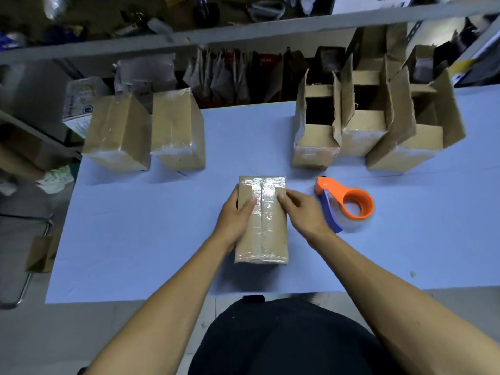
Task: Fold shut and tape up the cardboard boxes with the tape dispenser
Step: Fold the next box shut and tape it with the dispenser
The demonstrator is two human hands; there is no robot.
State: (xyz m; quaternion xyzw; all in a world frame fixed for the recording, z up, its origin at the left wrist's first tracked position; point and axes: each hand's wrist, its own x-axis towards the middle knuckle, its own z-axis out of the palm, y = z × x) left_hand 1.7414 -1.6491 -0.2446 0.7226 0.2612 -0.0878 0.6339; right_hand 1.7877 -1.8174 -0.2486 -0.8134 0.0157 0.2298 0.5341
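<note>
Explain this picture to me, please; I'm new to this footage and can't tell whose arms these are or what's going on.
There is no machine here. A camera worn on a person's head looks down at their own two arms. The left hand grips the left side of a taped box lying on the blue table, thumb on top. The right hand rests its fingers on the box's right edge, seemingly smoothing the tape. Beside it lies an orange tape dispenser, held by nobody. At far left stand two sealed boxes; at far right, three open boxes with flaps up, apparently waiting to be closed.
</note>
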